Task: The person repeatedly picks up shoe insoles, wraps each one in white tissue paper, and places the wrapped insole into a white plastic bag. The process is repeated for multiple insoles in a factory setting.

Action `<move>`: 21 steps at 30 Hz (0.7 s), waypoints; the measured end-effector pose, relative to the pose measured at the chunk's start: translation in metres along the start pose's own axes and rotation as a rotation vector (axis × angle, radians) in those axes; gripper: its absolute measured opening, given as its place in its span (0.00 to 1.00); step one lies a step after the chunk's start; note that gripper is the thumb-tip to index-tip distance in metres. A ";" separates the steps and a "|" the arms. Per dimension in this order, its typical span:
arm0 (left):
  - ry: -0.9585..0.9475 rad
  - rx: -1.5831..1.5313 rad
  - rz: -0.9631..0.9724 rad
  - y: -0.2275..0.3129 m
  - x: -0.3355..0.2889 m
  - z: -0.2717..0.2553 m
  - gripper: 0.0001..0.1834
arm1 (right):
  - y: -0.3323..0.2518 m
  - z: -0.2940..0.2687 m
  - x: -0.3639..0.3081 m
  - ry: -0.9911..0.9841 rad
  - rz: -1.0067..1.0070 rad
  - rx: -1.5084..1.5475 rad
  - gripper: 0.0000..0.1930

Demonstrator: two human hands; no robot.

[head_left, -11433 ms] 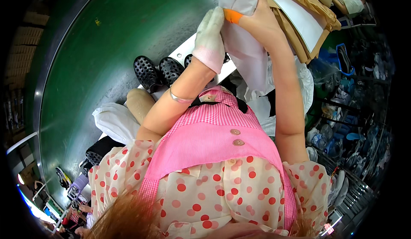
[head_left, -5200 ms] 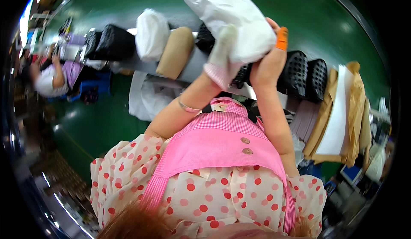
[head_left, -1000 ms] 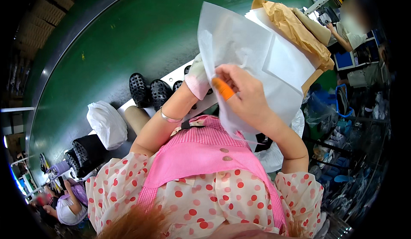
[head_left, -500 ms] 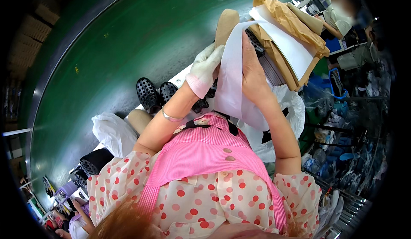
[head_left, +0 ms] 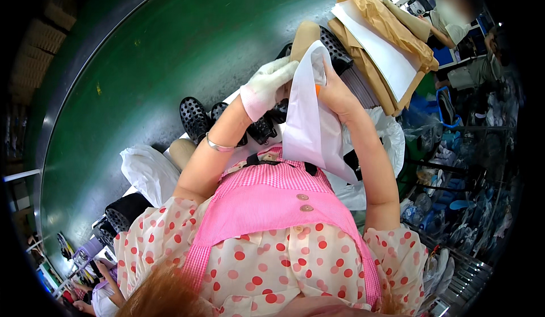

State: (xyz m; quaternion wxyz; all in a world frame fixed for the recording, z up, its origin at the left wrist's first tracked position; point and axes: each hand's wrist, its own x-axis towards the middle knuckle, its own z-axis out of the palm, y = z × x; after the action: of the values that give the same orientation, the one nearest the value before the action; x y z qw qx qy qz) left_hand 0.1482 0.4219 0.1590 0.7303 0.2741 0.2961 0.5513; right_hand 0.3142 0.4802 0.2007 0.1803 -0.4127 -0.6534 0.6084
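A thin white paper sheet (head_left: 306,127) hangs folded over in front of me, its lower end reaching toward my pink apron. My bare right hand (head_left: 339,97) is closed on its right side, the fingertips partly behind the paper; a small orange bit shows beside them. At the paper's left edge is my left hand (head_left: 268,84), in a white glove, fingers curled together; what they grip is hidden. Just beyond both hands a tan rounded, sole-like piece (head_left: 306,35) sticks up, its lower part covered by the paper. Black perforated shoes (head_left: 194,118) stand left of my left hand.
Brown wrapping paper with a white sheet (head_left: 377,50) lies at the far right. A white plastic bag (head_left: 149,172) sits at left, another (head_left: 383,141) by my right forearm. Beyond stretches a green surface (head_left: 147,61) with a metal rim. A co-worker (head_left: 448,27) is at the upper right.
The paper's upper end has come down toward me and folded over, with my right hand lower. My gloved left hand has shifted slightly left. More of the black shoes shows behind the tan piece.
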 end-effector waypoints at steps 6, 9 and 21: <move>0.244 1.460 0.744 0.041 0.000 0.029 0.36 | 0.009 -0.009 0.004 0.141 -0.008 -0.176 0.59; 0.268 1.499 0.549 0.044 0.005 0.044 0.37 | 0.005 -0.009 0.002 0.137 -0.029 -0.275 0.62; 0.624 1.252 0.373 0.069 0.057 0.007 0.17 | -0.022 0.008 -0.005 0.188 0.057 -0.650 0.65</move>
State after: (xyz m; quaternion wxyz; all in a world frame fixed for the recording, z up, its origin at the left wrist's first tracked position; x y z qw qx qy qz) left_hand 0.1217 0.4937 0.2066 0.2112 0.5168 0.6994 0.4463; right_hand 0.3044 0.4734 0.2209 0.0817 -0.5208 -0.7820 0.3325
